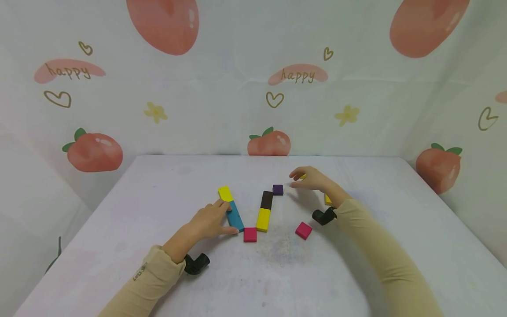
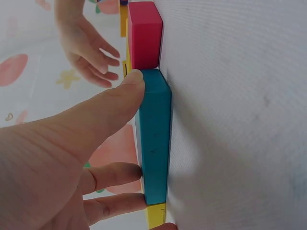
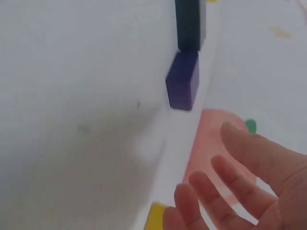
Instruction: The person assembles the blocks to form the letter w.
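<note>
My left hand point(image 1: 210, 219) rests along a long blue block point(image 1: 235, 218). In the left wrist view the thumb point(image 2: 132, 84) touches the blue block's near end, and fingertips lie on its upper face towards the far end. A yellow block point(image 1: 225, 193) continues the line beyond it; a red block point(image 1: 250, 234) sits at its near end. My right hand point(image 1: 310, 178) hovers at the back right with loosely bent fingers and holds nothing. It is nearest to a purple block point(image 1: 278, 189) and a yellow block point(image 3: 154, 218) partly hidden by the hand.
Between the hands a black block point(image 1: 267, 200) and a yellow block point(image 1: 263, 219) lie end to end, the purple one at their far end. A tilted red block point(image 1: 303, 230) lies to the right. Another yellow block point(image 1: 328, 199) shows beside the right wrist. A printed cloth hangs behind.
</note>
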Available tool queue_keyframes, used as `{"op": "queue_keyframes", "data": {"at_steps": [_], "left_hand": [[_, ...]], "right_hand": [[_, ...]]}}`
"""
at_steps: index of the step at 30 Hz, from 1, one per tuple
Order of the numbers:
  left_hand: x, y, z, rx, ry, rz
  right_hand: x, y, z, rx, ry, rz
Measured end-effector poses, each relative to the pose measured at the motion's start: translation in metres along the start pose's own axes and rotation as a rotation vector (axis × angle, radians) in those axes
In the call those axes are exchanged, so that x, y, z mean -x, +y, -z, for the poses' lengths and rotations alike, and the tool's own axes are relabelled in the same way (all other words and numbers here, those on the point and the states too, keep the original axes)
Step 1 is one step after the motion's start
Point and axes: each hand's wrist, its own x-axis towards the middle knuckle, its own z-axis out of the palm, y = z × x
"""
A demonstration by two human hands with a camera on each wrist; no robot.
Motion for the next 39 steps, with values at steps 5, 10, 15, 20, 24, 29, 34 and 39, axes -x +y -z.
{"op": "queue_keyframes", "data": {"at_steps": [5, 10, 15, 20, 24, 29, 34, 39], "left_hand": [[0.000, 0.000, 0.000, 0.000, -0.002, 0.001], [0.000, -0.001, 0.001, -0.010, -0.003, -0.006], [0.000, -0.001, 0.001, -0.008, -0.002, -0.007], [0.000, 0.000, 0.001, -0.004, -0.004, -0.005], [0.001, -0.001, 0.001, -0.002, -0.007, -0.002], [0.001, 0.000, 0.001, -0.001, -0.005, -0.002], [0.001, 0.000, 0.001, 0.001, -0.009, 0.006], [0.001, 0.000, 0.001, -0.004, -0.012, 0.005]], "right_hand": [[0.002, 0.007, 0.007, 0.017, 0.059, -0.038], [0.004, 0.011, 0.013, 0.000, 0.142, -0.112], [0.003, 0.015, 0.016, -0.056, 0.193, -0.244], [-0.013, 0.036, 0.013, -0.066, 0.245, -0.288], [-0.020, 0.038, 0.010, -0.047, 0.256, -0.311], [-0.016, 0.023, 0.009, -0.042, 0.226, -0.365], [-0.021, 0.023, 0.007, -0.031, 0.213, -0.391], [-0.024, 0.023, 0.004, -0.036, 0.229, -0.406]]}}
